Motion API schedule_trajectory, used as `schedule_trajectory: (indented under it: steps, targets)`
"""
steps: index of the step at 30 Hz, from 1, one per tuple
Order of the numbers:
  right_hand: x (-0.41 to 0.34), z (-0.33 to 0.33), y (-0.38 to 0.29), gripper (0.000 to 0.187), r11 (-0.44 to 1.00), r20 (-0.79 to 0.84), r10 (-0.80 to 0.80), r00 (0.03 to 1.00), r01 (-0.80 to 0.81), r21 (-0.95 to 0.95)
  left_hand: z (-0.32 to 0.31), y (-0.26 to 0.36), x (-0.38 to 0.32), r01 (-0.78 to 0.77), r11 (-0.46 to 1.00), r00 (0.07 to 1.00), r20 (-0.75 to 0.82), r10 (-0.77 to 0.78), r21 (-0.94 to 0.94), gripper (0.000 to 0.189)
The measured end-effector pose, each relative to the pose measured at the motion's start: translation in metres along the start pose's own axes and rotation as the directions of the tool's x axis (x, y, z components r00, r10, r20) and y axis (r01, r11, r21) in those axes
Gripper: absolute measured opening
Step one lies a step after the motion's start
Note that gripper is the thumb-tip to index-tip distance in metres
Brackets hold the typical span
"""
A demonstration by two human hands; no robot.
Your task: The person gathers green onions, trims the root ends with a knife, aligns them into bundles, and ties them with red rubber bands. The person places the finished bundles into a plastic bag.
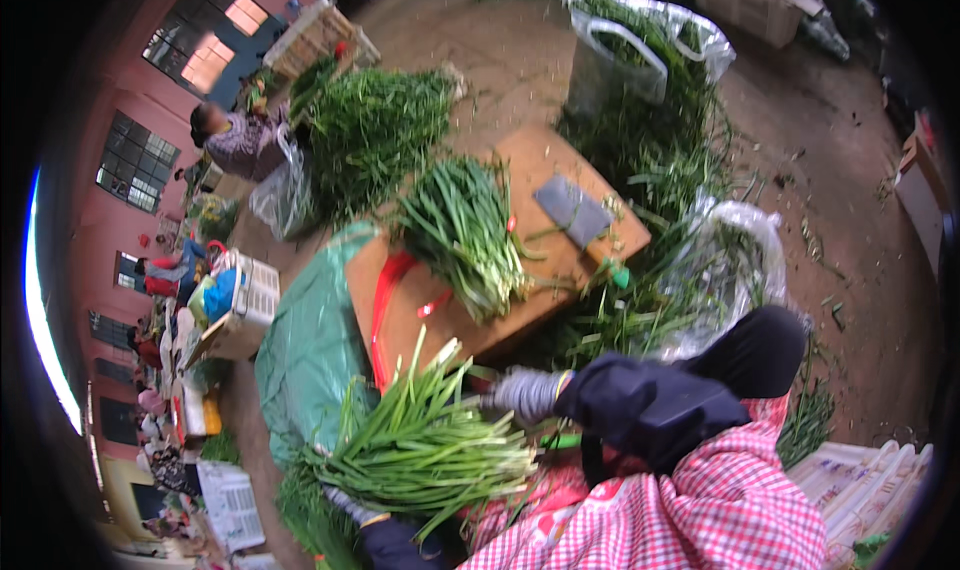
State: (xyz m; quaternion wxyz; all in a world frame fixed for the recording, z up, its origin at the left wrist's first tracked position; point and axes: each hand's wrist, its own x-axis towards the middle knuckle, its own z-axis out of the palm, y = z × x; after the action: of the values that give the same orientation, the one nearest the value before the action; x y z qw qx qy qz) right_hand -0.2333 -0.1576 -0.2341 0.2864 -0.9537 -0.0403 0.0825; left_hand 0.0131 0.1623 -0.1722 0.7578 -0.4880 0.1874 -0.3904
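A large loose bunch of leafy green stalks (435, 457), like garlic chives, lies across my lap. My left hand (346, 501), in a grey knit glove, is against its underside at the leafy end, its fingers mostly hidden by the leaves. My right hand (525, 396), gloved the same way, is at the upper edge near the pale stem ends; its fingertips are blurred. Ahead, a brown board (480, 337) bears another bunch (469, 232), red tape (386, 307) and a cleaver with a broad grey blade (574, 210).
Green plastic sheeting (307, 345) hangs left of the board. Heaped greens (375, 127) lie beyond, beside a seated co-worker (244, 146). Clear plastic bags (739, 262) of greens stand at the right. White crates (259, 292) and more people are at the left.
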Motion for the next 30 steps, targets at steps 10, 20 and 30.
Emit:
schedule_trajectory:
  steps: [10, 20, 30]
  targets:
    - [-0.098, -0.006, 0.04, 0.031, 0.781, -0.123, 0.241, 0.963, -0.117, 0.614, -0.003, -0.017, 0.012, 0.055, -0.166, 0.962, -0.097, -0.255, 0.985, 0.056]
    - [-0.155, -0.031, 0.065, 0.066, 0.905, -0.041, 0.418, 0.908, -0.412, 0.104, 0.006, 0.004, 0.006, 0.166, -0.503, 0.502, 0.366, 0.783, 0.848, 0.053]
    - [-0.019, 0.001, 0.015, 0.043, 0.697, -0.295, 0.233, 0.927, 0.053, 0.715, 0.002, -0.004, 0.004, 0.087, -0.575, 0.714, 0.352, 0.605, 0.813, 0.052]
